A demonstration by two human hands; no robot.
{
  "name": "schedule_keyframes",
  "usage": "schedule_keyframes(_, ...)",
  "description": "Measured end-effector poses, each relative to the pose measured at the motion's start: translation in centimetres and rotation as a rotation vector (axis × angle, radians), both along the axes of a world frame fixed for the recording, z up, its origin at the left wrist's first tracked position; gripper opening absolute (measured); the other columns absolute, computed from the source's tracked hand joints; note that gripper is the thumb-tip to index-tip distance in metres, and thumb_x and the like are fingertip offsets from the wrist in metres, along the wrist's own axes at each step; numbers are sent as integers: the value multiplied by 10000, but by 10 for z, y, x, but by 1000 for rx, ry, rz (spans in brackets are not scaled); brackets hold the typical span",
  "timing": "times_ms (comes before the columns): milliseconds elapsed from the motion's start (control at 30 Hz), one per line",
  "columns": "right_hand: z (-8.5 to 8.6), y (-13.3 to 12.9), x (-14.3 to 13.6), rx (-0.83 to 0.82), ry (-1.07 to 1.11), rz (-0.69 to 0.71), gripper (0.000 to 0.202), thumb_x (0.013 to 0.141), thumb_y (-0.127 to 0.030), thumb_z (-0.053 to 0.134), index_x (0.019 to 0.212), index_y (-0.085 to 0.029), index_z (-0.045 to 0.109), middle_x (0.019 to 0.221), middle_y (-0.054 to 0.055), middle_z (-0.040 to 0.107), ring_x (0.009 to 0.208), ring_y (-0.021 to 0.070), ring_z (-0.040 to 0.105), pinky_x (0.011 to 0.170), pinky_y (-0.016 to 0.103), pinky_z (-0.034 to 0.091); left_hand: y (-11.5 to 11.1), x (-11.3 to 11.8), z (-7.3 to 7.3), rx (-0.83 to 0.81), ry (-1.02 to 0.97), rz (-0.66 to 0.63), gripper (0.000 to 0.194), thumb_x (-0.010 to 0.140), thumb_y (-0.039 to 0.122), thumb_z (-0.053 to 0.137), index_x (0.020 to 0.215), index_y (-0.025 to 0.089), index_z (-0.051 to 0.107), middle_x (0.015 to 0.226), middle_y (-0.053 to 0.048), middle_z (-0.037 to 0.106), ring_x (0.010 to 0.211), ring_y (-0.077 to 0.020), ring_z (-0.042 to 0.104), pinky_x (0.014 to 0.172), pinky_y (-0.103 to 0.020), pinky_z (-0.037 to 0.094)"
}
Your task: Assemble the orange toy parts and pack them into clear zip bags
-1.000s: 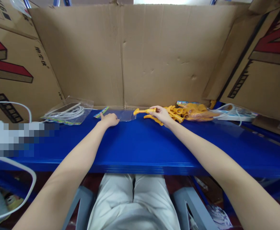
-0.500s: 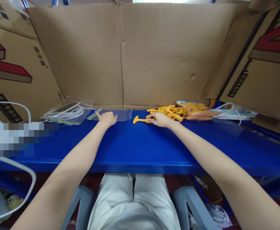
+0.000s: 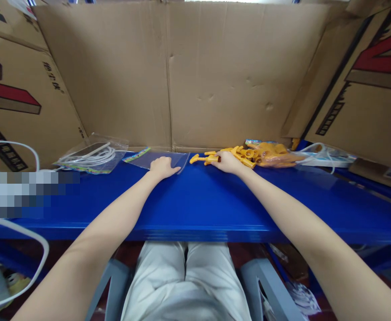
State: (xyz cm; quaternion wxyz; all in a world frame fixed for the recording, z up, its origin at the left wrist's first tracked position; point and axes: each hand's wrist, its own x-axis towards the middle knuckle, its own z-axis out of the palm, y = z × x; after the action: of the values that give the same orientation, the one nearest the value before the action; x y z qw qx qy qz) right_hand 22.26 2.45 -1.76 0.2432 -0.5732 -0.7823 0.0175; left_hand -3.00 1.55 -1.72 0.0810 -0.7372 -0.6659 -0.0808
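Observation:
My left hand (image 3: 162, 168) lies over the lower right part of a flat clear plastic bag (image 3: 140, 159) with a colourful printed strip. Its thumb sticks out to the right and the other fingers are partly hidden. My right hand (image 3: 227, 162) pinches a yellow plastic piece with a twisted shaft and a T-shaped end (image 3: 198, 158), which points left towards the bag. Right behind that hand is a loose pile of yellow plastic parts (image 3: 249, 154), some with hollow round ends.
A clear bag with a coiled white cable (image 3: 98, 158) lies at the left. Right of the pile are a bag of yellow parts (image 3: 276, 154) and white cords (image 3: 322, 154). Cardboard (image 3: 215, 76) walls the back of the blue table (image 3: 195, 205); boxes stand at both sides.
My left hand has moved right across the clear bag, which has turned and slid slightly right. The yellow piece in my right hand has shifted a little right and away from me.

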Motion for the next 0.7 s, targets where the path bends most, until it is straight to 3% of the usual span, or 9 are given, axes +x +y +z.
schedule_keyframes(167,-4,3,-11,-108,292,110,266,812,-244,620,1035,-100,647,814,76,712,645,143,638,604,230,454,3,-3,-2,22,-11,-17,313,787,393,540,974,177,666,1094,-127,676,1023,-318,624,798,-391,502)
schedule_keyframes(300,-8,-2,-20,-53,204,177,227,750,-252,675,934,-120,676,810,64,697,679,159,628,623,247,447,5,-4,-4,43,-70,-65,129,744,234,532,780,200,650,947,-90,698,908,-277,649,716,-346,492)
schedule_keyframes(600,-13,-7,-28,-10,223,309,211,765,-257,641,928,-126,671,817,50,682,710,148,608,652,245,446,6,4,-10,215,-237,-544,136,759,228,490,704,181,605,830,-56,657,783,-186,617,746,-307,470)
schedule_keyframes(700,-16,-9,-34,3,188,353,221,773,-245,638,953,-124,677,882,68,702,756,161,623,698,260,459,8,11,-12,205,-323,-622,192,789,264,474,734,177,636,867,-61,684,831,-190,629,799,-310,475)
